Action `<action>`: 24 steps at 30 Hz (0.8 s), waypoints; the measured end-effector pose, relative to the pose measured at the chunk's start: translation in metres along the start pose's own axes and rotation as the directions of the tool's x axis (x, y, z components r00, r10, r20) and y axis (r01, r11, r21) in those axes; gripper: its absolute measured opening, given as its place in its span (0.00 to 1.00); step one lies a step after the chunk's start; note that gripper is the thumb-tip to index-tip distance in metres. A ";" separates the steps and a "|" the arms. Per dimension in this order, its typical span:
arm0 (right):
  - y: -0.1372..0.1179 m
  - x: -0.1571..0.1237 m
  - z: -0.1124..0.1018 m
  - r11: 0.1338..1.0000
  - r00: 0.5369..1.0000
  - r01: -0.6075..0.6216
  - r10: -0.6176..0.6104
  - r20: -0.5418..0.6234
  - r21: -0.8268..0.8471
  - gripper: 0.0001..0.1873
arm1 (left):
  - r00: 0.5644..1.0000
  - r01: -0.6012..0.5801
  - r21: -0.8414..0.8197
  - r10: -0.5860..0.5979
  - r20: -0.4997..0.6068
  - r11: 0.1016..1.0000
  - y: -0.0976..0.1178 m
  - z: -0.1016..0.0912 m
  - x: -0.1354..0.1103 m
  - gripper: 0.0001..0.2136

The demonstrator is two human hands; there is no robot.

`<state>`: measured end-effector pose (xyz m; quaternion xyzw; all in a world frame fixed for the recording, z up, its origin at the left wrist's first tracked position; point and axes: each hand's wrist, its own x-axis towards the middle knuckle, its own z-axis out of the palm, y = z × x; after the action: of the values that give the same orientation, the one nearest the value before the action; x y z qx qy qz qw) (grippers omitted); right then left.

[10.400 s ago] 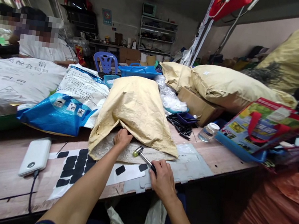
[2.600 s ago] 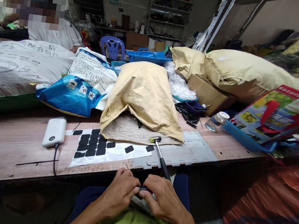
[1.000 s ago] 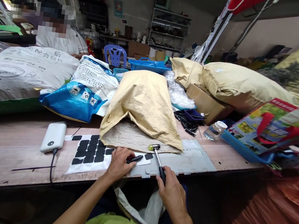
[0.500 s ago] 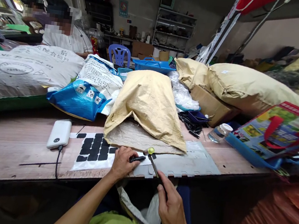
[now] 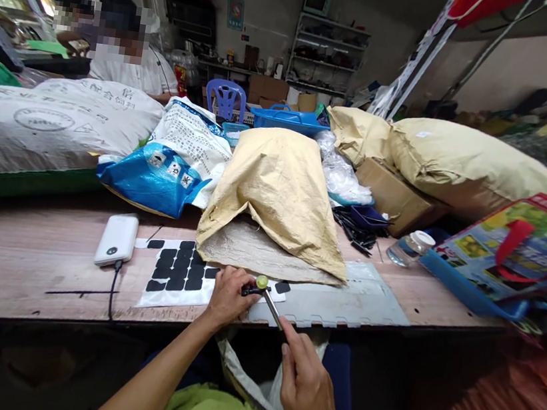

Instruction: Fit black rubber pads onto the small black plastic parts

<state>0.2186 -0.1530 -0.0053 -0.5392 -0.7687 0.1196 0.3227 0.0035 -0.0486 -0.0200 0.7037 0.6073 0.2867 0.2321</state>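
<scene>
Over a wood-grained worktop point(image 5: 64, 265), a slim black plastic-looking piece point(image 5: 248, 291) is clamped in the left grip point(image 5: 230, 295), a yellow-green-faced metal hammer point(image 5: 272, 306) in the right grip point(image 5: 307, 376). Hammering appears under way; what remains cannot be judged.

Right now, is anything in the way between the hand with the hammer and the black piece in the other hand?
Nothing visible blocks it: only the hammer itself spans the gap from the right hand to the black piece in the left hand. The yellow sack lies beyond them, not between.
</scene>
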 end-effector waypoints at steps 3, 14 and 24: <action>-0.002 0.000 0.001 1.000 1.000 -0.010 0.010 -0.002 -0.010 0.25 | 1.000 0.001 -0.002 -0.001 -0.005 1.000 0.001 0.000 0.000 0.06; 0.035 0.018 -0.004 0.947 0.978 -0.179 0.141 -0.154 -0.268 0.22 | 0.998 -0.063 -0.015 0.064 0.015 0.998 -0.005 -0.003 -0.004 0.17; 0.010 0.042 -0.013 0.972 0.990 -0.088 0.060 -0.130 -0.217 0.20 | 0.982 -0.187 -0.005 0.187 0.024 0.982 -0.008 -0.004 -0.006 0.20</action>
<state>0.2255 -0.1131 0.0146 -0.6066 -0.7353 0.0116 0.3021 -0.0055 -0.0534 -0.0231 0.7606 0.5353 0.2994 0.2128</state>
